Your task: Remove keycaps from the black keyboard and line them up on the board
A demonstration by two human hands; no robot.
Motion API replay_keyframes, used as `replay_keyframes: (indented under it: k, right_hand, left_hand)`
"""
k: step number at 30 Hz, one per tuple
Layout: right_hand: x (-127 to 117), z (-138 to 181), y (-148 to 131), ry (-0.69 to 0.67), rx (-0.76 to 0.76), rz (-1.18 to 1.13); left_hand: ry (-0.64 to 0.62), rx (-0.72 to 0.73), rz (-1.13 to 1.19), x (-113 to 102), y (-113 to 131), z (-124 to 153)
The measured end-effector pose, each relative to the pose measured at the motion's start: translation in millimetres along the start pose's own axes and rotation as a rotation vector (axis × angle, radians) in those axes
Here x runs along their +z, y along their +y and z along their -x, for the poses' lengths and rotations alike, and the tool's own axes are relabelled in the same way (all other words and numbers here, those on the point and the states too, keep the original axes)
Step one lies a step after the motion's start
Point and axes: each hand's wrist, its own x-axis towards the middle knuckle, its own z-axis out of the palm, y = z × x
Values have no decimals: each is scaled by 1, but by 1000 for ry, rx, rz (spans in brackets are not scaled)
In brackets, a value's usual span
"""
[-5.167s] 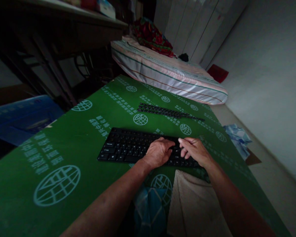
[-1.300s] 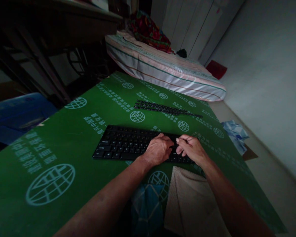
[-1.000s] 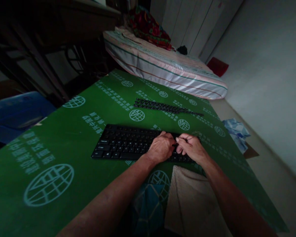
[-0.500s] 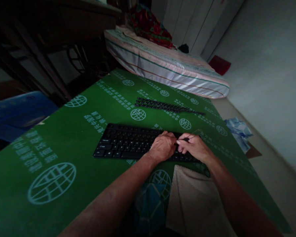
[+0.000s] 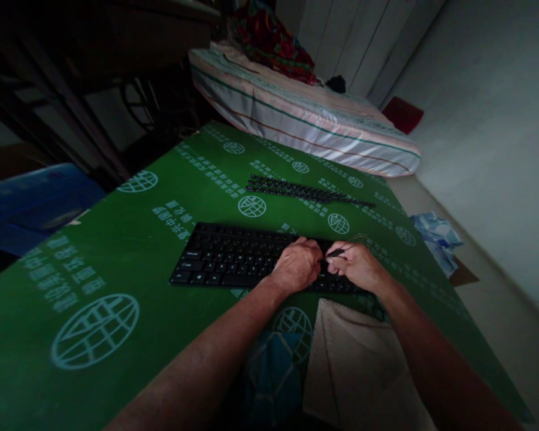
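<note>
Black rectangular plastic keyboard [image 5: 233, 254], lying flat on a green surface [image 5: 170, 335] printed with pale globe emblems and lettering, directly in front of the person. Both bare hands are over its right-hand portion. The left hand [image 5: 299, 262] is palm down with fingers curled in; its fingertips are hidden, so whether it holds anything cannot be told. The right hand [image 5: 358, 266] is loosely curled, thumb and forefinger pinched together on a small dark piece [image 5: 335, 254], too small to identify.

Half a second ago the thumb sat against the left hand and the piece was harder to see; now a slight gap shows between the hands, and the piece stands out. This suggests the right hand alone has hold of it, with the work at the keyboard's right part unfinished.

Farther back on the surface, apart from the keyboard, lie narrow black strips of keys [image 5: 287, 188].
</note>
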Motion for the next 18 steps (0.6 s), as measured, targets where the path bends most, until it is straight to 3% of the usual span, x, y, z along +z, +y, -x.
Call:
replay_keyframes:
  k: [18]
  right_hand:
    - [1,-1,6,21,-71,91]
  left_hand:
    - [11,-21,2,-2,2,3]
